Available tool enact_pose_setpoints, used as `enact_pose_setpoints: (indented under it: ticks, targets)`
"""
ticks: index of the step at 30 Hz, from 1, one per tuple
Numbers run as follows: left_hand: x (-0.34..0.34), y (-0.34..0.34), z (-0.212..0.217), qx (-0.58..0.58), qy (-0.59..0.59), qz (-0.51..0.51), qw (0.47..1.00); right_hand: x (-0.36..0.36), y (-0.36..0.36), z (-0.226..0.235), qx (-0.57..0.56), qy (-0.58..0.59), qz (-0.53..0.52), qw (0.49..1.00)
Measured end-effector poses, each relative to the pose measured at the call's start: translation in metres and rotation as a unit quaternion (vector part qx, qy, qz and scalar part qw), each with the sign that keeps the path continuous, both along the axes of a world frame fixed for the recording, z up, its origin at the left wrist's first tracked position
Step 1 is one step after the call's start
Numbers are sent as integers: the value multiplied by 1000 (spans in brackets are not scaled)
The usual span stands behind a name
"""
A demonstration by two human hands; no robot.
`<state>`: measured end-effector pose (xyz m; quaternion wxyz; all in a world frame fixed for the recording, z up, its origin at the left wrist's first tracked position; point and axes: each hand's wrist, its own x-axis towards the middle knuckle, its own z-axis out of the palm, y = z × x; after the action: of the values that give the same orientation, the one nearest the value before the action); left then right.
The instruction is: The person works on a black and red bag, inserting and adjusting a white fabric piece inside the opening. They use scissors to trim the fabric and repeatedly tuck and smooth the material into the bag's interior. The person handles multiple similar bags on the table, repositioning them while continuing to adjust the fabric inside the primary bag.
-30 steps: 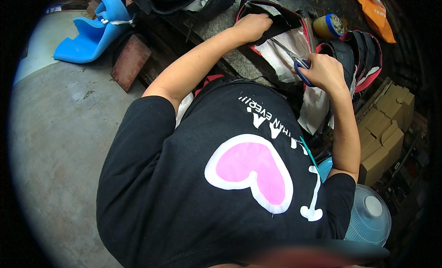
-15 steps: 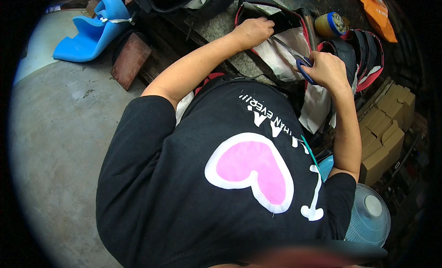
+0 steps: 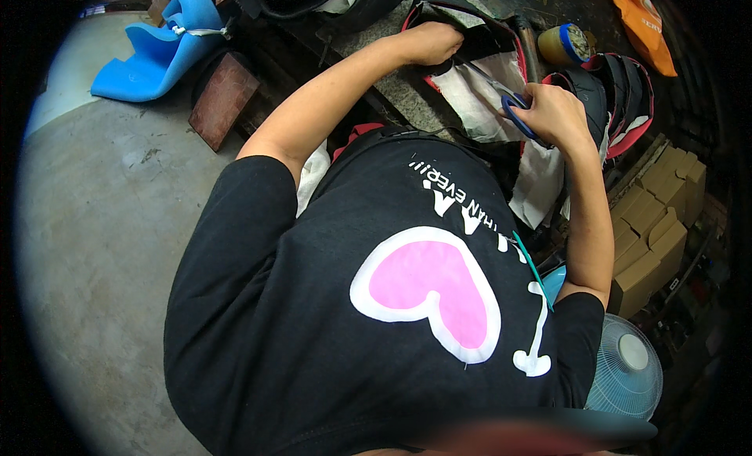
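At the top, a black fabric piece (image 3: 492, 42) with red edging and white lining cloth (image 3: 478, 103) lies in front of me. My left hand (image 3: 431, 44) is closed at its left side, fingers pinching the fabric; the fingertips are partly hidden. My right hand (image 3: 554, 115) grips a pair of scissors (image 3: 515, 111) by the dark blue handles. The blades slant up and left over the white lining, their tips close to my left fingers. Whether the blades are parted is hard to make out.
Right of the fabric stand a blue-rimmed tub (image 3: 564, 44) and more black pieces with red edging (image 3: 627, 88). An orange bag (image 3: 644, 25) is at the top right. Cardboard boxes (image 3: 646, 240) and a fan (image 3: 627, 370) are on the right, a blue foam sheet (image 3: 157, 60) at the left.
My left hand has shifted slightly up and left along the fabric. The right hand and scissors have barely moved.
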<state>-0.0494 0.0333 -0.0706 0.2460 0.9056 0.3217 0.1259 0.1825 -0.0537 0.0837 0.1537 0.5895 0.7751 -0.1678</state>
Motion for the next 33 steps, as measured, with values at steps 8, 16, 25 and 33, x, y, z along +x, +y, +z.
enact_pose_setpoints:
  ticks: [8, 16, 25, 33]
  targets:
    - [4, -1, -6, -21, -6, 11, 1000, -10, -3, -11, -21, 7, 12, 1000]
    - [6, -2, -7, -21, 1, 28, 999, -10, -10, -22, -25, 19, 9, 999]
    - [-14, -42, 64, 117, -215, 115, 963, 18, -10, 9, -37, 93, -61, 993]
    - [-68, -89, 56, -52, -224, 339, 912, 20, -22, 25, -30, 145, -48, 988]
